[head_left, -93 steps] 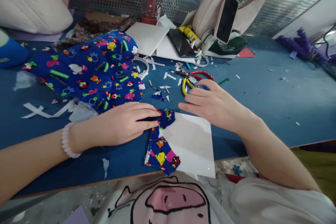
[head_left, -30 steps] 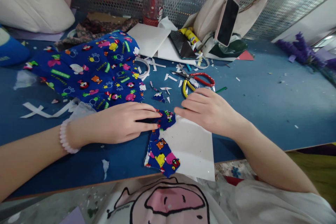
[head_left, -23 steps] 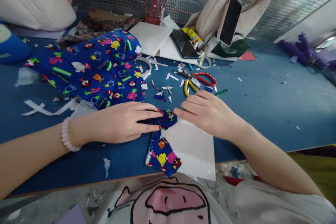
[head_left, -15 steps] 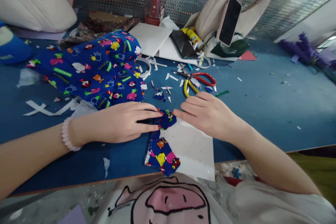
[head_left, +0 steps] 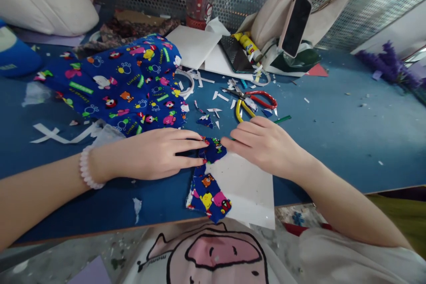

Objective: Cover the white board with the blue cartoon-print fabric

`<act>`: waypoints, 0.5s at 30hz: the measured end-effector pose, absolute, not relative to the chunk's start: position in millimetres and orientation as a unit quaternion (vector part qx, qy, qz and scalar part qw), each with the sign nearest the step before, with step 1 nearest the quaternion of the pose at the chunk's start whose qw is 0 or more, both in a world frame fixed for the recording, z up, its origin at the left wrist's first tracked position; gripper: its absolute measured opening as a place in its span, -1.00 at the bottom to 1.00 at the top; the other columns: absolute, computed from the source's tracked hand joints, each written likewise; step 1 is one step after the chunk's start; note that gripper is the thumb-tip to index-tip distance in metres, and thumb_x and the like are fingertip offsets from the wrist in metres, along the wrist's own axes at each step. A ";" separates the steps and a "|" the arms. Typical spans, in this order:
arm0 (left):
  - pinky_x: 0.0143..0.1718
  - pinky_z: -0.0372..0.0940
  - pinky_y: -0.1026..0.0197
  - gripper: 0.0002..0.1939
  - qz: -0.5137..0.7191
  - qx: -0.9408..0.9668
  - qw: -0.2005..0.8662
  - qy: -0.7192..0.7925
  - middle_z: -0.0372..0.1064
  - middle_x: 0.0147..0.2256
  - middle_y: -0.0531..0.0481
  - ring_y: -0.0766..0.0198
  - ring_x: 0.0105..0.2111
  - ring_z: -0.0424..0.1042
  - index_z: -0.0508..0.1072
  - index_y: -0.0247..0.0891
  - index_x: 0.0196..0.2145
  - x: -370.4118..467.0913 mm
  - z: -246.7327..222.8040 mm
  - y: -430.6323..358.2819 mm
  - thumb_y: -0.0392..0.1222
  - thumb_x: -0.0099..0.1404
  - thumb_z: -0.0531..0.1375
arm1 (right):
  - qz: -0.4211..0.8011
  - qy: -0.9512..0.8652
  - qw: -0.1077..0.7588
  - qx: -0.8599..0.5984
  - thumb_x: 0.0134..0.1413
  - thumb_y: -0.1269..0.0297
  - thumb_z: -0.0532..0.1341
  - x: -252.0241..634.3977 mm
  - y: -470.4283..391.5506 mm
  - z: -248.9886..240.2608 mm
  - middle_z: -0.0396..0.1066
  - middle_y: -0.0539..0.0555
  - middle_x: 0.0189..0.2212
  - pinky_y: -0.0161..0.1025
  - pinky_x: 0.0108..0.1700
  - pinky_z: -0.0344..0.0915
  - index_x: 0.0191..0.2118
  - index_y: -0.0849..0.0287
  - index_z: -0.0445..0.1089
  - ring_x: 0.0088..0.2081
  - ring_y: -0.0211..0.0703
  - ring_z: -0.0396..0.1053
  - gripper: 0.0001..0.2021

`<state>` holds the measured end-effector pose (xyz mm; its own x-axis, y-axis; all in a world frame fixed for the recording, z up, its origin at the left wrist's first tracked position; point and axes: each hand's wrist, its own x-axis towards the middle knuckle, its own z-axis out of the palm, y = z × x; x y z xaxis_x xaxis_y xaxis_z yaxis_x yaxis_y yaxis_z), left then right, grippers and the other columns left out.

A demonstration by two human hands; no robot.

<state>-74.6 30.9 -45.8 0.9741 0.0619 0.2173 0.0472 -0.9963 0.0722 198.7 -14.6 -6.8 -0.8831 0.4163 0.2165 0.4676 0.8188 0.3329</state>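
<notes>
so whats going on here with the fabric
A person presses a small patterned fabric piece onto the left edge of a white card on the blue table. The left hand lies flat, pinning its top; the right hand rests on the card beside it. Scissors lie just behind.

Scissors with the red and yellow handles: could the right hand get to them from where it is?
Probably yes: the scissors lie just beyond the right hand, with only paper scraps on the blue table between.
</notes>
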 end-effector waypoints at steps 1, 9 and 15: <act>0.15 0.34 -0.03 -0.60 0.111 0.993 0.032 0.027 0.34 0.17 -0.22 0.00 0.17 0.33 0.47 -0.15 0.10 -74.8 -46.4 30.8 -0.35 0.37 0.07 | -0.196 -0.950 0.065 -0.233 0.30 0.48 0.10 198.4 -14.8 -7.0 0.39 0.04 -0.45 -0.20 -0.35 0.00 -0.20 0.29 0.46 -0.35 -0.20 0.22 -0.83; 0.12 0.36 -0.06 -0.61 0.122 0.991 0.049 0.024 0.34 0.16 -0.26 -0.04 0.16 0.35 0.49 -0.17 0.07 -74.2 -45.8 30.6 -0.37 0.38 0.06 | -0.214 -0.947 0.068 -0.231 0.32 0.46 0.09 196.4 -16.5 -8.5 0.35 0.02 -0.47 -0.21 -0.33 0.02 -0.21 0.27 0.46 -0.36 -0.17 0.18 -0.82; 0.13 0.35 -0.03 -0.61 0.136 0.989 0.055 0.021 0.35 0.16 -0.24 -0.01 0.15 0.36 0.50 -0.16 0.06 -74.7 -46.6 31.2 -0.37 0.38 0.05 | -0.207 -0.950 0.060 -0.225 0.30 0.48 0.11 196.6 -18.4 -5.3 0.34 0.03 -0.48 -0.20 -0.33 -0.01 -0.20 0.30 0.45 -0.36 -0.19 0.18 -0.84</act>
<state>-74.7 31.2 -46.6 0.9622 0.0567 0.2664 0.0267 -0.9930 0.1149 196.6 -18.4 -5.3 -0.8916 0.4026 0.2072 0.4523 0.8130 0.3668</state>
